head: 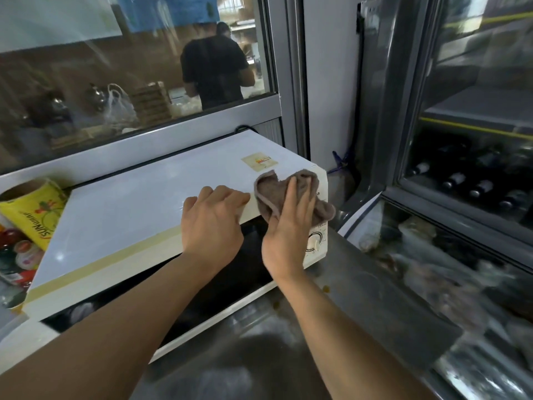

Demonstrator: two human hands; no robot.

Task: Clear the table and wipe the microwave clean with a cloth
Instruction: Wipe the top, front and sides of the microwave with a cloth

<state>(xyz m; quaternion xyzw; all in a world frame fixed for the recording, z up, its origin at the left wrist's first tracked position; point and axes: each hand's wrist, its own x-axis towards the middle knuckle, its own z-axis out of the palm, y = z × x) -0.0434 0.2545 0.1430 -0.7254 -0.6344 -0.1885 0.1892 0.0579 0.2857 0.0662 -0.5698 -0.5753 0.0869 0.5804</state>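
1. Your right hand (291,223) presses the cloth (284,194) flat against the front right top corner of the microwave (138,215), fingers straight over it, not curled round it.
2. Your left hand (212,223) lies spread on the microwave's top near the front edge, fingers loosely bent, holding nothing; it seems to brace the box.
3. The cloth looks soft and limp; it hangs over the corner and bunches. Keep the palm wide on it, or pinch a fold if it slips.
4. The microwave looks stiff and heavy, its top smooth and likely slick. Steady it by the top; do not lift it.
5. Mind the dial (314,243) just below your right hand: a rub could turn it.
6. Room: the counter (360,307) to the right lies bare but stained. On the left a yellow bag (34,209) and jars (17,252) stand just beside the microwave, so sweep short there. The window frame (144,145) stands close behind.
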